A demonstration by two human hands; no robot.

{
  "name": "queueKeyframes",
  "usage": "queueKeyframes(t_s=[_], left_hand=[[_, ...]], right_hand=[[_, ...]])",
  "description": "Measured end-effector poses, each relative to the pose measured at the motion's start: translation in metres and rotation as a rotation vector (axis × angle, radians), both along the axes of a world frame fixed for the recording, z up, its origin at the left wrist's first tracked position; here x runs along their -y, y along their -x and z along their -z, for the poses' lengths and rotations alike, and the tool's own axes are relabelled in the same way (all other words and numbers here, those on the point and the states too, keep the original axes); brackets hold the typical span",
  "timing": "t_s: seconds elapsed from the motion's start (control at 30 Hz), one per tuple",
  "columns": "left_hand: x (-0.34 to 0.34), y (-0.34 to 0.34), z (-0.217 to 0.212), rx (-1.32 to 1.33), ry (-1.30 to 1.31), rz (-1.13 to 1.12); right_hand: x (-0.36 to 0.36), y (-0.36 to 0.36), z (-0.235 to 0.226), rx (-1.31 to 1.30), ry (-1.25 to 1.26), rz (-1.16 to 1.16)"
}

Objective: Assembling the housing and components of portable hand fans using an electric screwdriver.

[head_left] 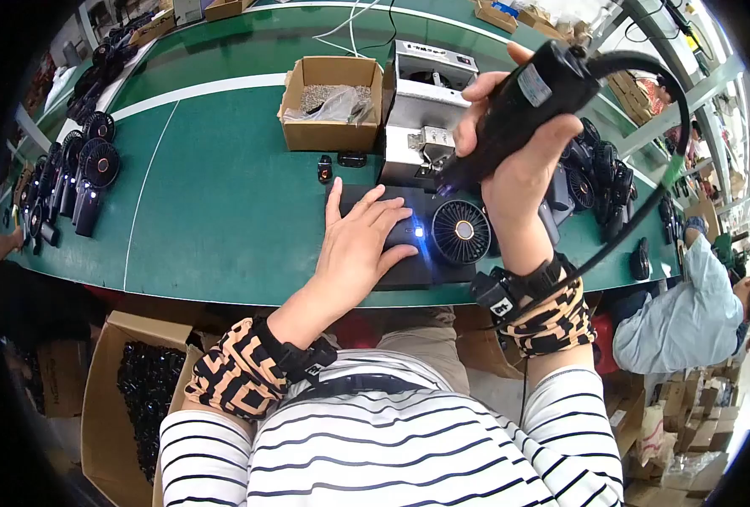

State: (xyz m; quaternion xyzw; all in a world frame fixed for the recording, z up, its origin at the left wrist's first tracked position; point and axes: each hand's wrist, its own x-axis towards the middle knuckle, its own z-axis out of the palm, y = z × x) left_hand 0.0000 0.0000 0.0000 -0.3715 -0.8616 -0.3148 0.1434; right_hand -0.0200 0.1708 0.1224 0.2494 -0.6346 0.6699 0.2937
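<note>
Item: my left hand [360,245], fingers spread flat and pressing down on a small black handheld fan [442,233] that lies on a dark mat [409,272] at the near edge of the green table [223,211]. The fan's round grille faces up just right of my fingertips; a small blue light glows on its handle beside my index finger.

Item: my right hand [519,144], fingers wrapped tight round a black electric screwdriver [519,106], held tilted above the fan, tip pointing down toward it. A black cable loops from its top away to the right.

Item: grey metal machine [426,110], just behind the mat.

Item: open cardboard box [331,101] with a clear bag of small parts, left of the machine.

Item: row of finished black fans [75,182], far left of the table.

Item: another pile of black fans [599,182], right, behind my wrist.

Item: a person in a light blue shirt [687,313], seated beyond the table's right end.
</note>
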Motion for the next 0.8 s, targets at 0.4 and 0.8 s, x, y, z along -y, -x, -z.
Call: queueKeyframes(t_s=[0.4,0.8], left_hand=[[-0.003,-0.003,-0.002,-0.039,-0.071,-0.005],[-0.004,-0.001,-0.002,-0.033,-0.06,0.006]], right_hand=[[0.011,-0.052,0.016,0.127,0.04,-0.005],[0.008,-0.05,0.036,0.134,0.188,-0.021]])
